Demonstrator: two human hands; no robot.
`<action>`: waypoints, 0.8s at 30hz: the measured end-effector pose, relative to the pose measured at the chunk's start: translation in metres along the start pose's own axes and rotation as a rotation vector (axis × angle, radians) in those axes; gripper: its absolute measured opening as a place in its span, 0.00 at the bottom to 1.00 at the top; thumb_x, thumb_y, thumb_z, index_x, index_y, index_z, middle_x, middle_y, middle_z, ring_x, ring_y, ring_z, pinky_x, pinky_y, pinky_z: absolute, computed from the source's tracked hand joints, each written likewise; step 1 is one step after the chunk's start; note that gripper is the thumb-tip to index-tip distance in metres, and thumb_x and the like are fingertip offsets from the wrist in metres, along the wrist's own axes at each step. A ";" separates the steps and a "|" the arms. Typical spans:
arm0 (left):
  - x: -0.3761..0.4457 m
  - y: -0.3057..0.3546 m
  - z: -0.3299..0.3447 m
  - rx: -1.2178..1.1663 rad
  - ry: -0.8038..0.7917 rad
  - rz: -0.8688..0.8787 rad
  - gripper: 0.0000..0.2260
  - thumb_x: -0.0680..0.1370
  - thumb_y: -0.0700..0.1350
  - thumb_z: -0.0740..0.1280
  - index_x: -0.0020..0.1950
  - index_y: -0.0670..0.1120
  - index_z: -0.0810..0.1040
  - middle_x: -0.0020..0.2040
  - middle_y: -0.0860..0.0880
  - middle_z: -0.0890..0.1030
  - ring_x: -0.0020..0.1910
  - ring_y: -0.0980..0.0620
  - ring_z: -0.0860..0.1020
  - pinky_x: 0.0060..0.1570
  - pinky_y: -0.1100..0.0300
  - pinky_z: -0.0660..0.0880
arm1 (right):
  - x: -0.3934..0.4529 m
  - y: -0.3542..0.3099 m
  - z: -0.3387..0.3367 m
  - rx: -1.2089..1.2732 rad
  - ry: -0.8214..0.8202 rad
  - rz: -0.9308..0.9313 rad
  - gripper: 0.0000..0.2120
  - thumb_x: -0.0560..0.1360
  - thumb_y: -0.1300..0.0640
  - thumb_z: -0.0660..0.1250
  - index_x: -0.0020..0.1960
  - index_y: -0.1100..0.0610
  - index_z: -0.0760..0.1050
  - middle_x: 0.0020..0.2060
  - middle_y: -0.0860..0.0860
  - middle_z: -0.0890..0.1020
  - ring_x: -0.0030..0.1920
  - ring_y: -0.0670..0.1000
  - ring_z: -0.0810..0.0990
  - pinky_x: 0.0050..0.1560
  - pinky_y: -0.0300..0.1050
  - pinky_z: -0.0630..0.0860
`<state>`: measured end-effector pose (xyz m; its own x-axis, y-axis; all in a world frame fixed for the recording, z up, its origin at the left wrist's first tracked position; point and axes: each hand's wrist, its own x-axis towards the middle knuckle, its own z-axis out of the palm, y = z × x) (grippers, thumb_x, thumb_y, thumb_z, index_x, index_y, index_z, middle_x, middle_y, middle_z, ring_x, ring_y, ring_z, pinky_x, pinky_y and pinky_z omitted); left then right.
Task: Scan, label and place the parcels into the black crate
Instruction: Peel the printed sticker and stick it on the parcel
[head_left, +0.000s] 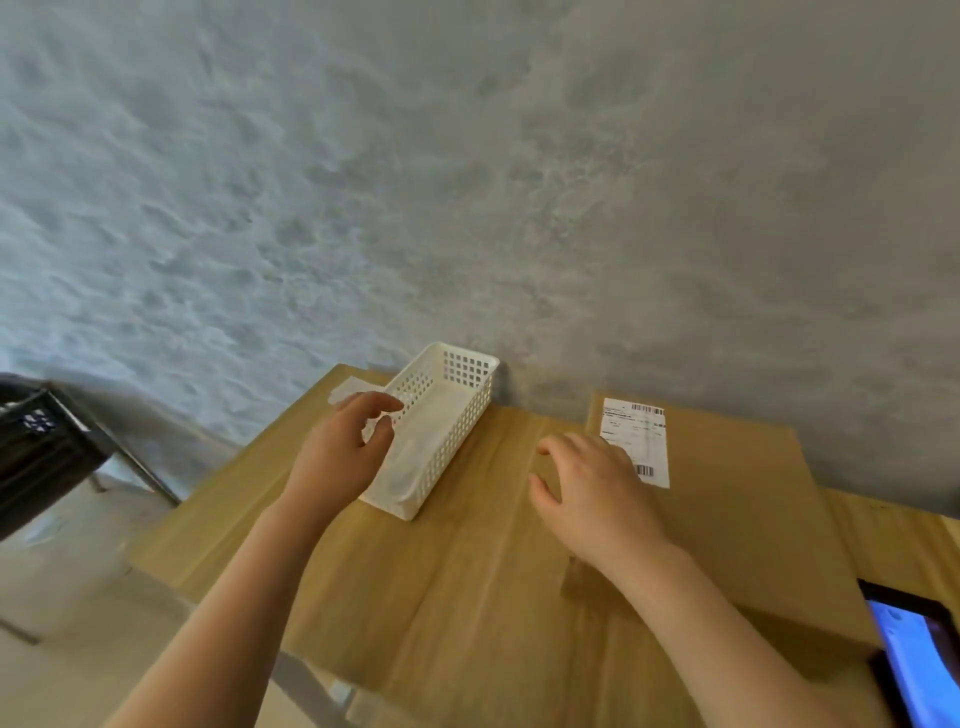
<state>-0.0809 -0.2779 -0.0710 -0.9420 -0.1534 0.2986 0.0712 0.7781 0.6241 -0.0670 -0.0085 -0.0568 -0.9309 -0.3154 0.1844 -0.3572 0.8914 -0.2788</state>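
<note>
A flat brown cardboard parcel (737, 519) lies on the right of the wooden table, with a white barcode label (631, 434) stuck near its far left corner. My right hand (592, 493) hovers over the parcel's left edge, fingers spread and relaxed, partly covering the label. My left hand (343, 457) reaches over the near left rim of a white perforated basket (457, 410), fingers loosely curled and holding nothing I can see. The black crate (36, 447) stands lower at the far left, beside the table.
The wooden table (405, 597) runs up to a grey plastered wall. A white paper slip (348, 389) lies behind the basket at the table's far left corner. A dark tablet with a lit blue screen (919, 654) sits at the right edge.
</note>
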 end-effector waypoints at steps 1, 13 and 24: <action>0.012 -0.013 -0.007 -0.002 -0.004 -0.003 0.11 0.81 0.45 0.62 0.61 0.53 0.79 0.59 0.58 0.78 0.54 0.56 0.76 0.52 0.57 0.71 | 0.009 -0.009 0.006 0.009 -0.007 -0.008 0.19 0.81 0.47 0.57 0.69 0.51 0.70 0.64 0.46 0.76 0.65 0.50 0.72 0.68 0.48 0.66; 0.121 -0.161 0.015 0.349 -0.409 0.081 0.21 0.81 0.43 0.60 0.74 0.51 0.68 0.76 0.51 0.68 0.72 0.49 0.69 0.70 0.52 0.68 | 0.082 -0.089 0.080 0.094 -0.087 -0.090 0.20 0.85 0.52 0.51 0.76 0.49 0.62 0.77 0.45 0.61 0.77 0.46 0.55 0.77 0.44 0.48; 0.143 -0.173 0.028 0.483 -0.284 0.317 0.14 0.85 0.51 0.55 0.63 0.53 0.78 0.62 0.53 0.81 0.59 0.50 0.78 0.51 0.54 0.78 | 0.087 -0.100 0.106 0.078 0.021 -0.018 0.16 0.83 0.54 0.56 0.68 0.51 0.72 0.66 0.46 0.74 0.73 0.49 0.66 0.75 0.45 0.55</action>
<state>-0.2369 -0.4172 -0.1566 -0.9543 0.2449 0.1715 0.2672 0.9560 0.1214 -0.1202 -0.1599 -0.1127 -0.9226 -0.3239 0.2095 -0.3799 0.8570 -0.3481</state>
